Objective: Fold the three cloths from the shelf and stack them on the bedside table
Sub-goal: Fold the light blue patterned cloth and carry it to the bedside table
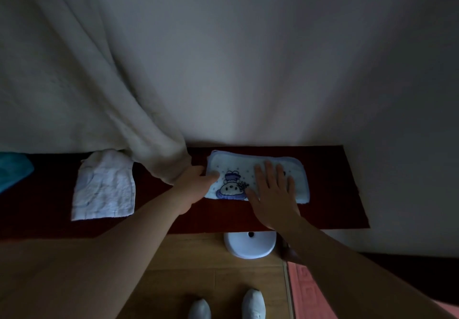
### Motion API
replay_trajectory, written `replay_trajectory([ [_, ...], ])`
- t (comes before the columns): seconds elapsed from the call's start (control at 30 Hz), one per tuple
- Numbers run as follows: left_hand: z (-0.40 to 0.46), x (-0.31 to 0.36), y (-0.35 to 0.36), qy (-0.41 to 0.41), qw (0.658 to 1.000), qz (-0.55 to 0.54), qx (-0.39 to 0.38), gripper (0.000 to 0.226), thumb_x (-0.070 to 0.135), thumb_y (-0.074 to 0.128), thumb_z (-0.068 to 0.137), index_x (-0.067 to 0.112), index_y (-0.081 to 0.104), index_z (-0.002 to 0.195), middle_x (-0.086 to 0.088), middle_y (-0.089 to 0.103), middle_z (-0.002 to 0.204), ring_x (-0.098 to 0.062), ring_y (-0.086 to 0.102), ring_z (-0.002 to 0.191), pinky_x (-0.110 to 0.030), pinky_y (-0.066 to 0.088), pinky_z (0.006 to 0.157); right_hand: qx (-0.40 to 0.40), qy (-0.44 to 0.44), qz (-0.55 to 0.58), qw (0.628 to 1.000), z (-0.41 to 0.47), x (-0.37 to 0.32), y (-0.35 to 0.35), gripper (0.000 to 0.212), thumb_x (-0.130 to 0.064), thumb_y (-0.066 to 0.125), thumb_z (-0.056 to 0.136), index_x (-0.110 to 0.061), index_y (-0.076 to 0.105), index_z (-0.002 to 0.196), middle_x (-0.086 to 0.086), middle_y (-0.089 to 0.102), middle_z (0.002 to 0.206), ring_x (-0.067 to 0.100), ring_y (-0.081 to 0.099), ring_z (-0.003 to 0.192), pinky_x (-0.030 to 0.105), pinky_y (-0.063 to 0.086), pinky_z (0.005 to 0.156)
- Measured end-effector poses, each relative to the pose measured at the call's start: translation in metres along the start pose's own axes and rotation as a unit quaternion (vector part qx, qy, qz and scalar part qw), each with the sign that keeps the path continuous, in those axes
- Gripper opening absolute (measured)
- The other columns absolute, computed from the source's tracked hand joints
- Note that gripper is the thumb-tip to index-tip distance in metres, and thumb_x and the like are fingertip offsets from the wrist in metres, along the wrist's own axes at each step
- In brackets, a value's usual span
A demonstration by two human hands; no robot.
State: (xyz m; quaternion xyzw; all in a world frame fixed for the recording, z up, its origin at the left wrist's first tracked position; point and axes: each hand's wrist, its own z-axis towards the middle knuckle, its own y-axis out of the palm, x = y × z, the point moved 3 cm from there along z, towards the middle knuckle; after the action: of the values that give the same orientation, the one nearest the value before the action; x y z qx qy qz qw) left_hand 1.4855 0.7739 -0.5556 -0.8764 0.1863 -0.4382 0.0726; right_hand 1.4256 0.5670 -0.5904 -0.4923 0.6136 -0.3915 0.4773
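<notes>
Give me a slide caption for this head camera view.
Right hand flattens cartoon cloth while left hand grips its edge.

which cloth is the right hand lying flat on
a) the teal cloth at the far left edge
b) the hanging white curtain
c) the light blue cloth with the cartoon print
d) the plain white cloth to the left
c: the right hand lies with straight, spread fingers on the folded light blue cartoon-print cloth, which rests on the dark red-brown surface.
</notes>
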Motion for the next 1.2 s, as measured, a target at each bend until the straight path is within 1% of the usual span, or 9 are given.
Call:
replay_trajectory([
  [0.1,0.002,-0.005,-0.002,-0.033,0.997,-0.067,0.008,0.024,0.031,0.067,0.093,0.016,0.065,0.111,-0.008,0.072,0.109,-0.022,0.071,0.095,-0.041,0.059,0.089,-0.009,0.0,0.002,1.0,0.0,0.001,-0.005,0.082,-0.063,0.002,0.093,-0.022,0.013,0.164,0.009,0.005,0.172,0.036,0.004,0.157,0.055,0.004,0.124],
  [0.2,0.0,-0.009,-0.008,-0.077,0.982,-0.169,-0.013,0.019,0.018,0.066,0.094,0.012,0.06,0.111,-0.013,0.07,0.115,-0.025,0.07,0.103,-0.042,0.059,0.092,0.017,0.002,-0.001,1.0,0.004,0.007,-0.008,0.073,-0.051,0.013,0.1,-0.013,0.03,0.16,0.015,0.024,0.167,0.039,0.024,0.153,0.056,0.02,0.122],
  [0.27,-0.002,-0.013,-0.012,-0.076,0.98,-0.181,-0.033,0.019,0.014,0.064,0.096,0.01,0.058,0.114,-0.013,0.069,0.117,-0.024,0.07,0.106,-0.042,0.058,0.092,0.02,0.018,-0.005,1.0,0.014,0.008,-0.009,0.073,-0.048,0.015,0.099,-0.007,0.032,0.157,0.018,0.028,0.166,0.039,0.028,0.152,0.056,0.027,0.12],
  [0.37,-0.004,-0.021,-0.016,-0.078,0.974,-0.209,-0.036,0.028,0.014,0.062,0.098,0.01,0.054,0.125,-0.011,0.068,0.122,-0.024,0.069,0.108,-0.036,0.059,0.08,0.027,0.045,0.0,0.999,0.028,0.006,-0.012,0.079,-0.052,0.006,0.097,-0.008,0.019,0.161,0.014,0.015,0.17,0.034,0.012,0.157,0.054,0.017,0.123],
  [0.5,-0.003,-0.026,-0.022,-0.078,0.968,-0.235,-0.04,0.02,0.014,0.06,0.099,0.017,0.06,0.119,-0.009,0.069,0.122,-0.023,0.068,0.11,-0.035,0.057,0.082,0.023,0.054,-0.011,0.998,0.036,0.0,-0.008,0.072,-0.052,0.009,0.104,-0.013,0.001,0.163,0.007,-0.002,0.172,0.027,-0.007,0.158,0.05,0.0,0.126],
  [0.67,-0.004,-0.035,-0.028,-0.073,0.964,-0.255,-0.034,0.028,0.016,0.059,0.1,0.017,0.061,0.128,-0.007,0.07,0.123,-0.022,0.069,0.11,-0.038,0.057,0.088,0.036,0.049,-0.029,0.998,0.034,-0.012,-0.001,0.073,-0.054,0.006,0.102,-0.015,0.0,0.163,0.006,-0.002,0.172,0.027,-0.007,0.158,0.049,-0.001,0.127],
  [0.8,-0.006,-0.039,-0.015,-0.074,0.941,-0.329,-0.042,0.028,0.014,0.058,0.1,0.021,0.063,0.126,-0.006,0.072,0.122,-0.023,0.068,0.114,-0.046,0.053,0.101,0.052,0.05,-0.035,0.997,0.034,-0.011,0.0,0.077,-0.056,0.003,0.098,-0.014,0.006,0.164,0.006,0.004,0.172,0.028,-0.002,0.158,0.05,0.003,0.127],
  [1.0,-0.015,-0.031,-0.007,-0.037,0.932,-0.358,-0.042,0.026,0.01,0.054,0.102,0.017,0.064,0.125,-0.008,0.074,0.119,-0.022,0.071,0.109,-0.041,0.056,0.094,0.061,0.052,-0.033,0.996,0.034,-0.012,0.0,0.076,-0.054,0.007,0.1,-0.013,0.013,0.163,0.008,0.011,0.171,0.03,0.005,0.158,0.051,0.007,0.127],
  [1.2,-0.019,-0.023,-0.02,-0.05,0.92,-0.389,-0.022,0.028,0.012,0.053,0.102,0.007,0.061,0.128,-0.016,0.07,0.123,-0.028,0.067,0.117,-0.047,0.049,0.107,0.055,0.068,-0.016,0.996,0.031,-0.02,0.003,0.075,-0.054,0.008,0.101,-0.013,0.007,0.163,0.007,0.004,0.172,0.029,-0.002,0.158,0.05,0.002,0.126],
])
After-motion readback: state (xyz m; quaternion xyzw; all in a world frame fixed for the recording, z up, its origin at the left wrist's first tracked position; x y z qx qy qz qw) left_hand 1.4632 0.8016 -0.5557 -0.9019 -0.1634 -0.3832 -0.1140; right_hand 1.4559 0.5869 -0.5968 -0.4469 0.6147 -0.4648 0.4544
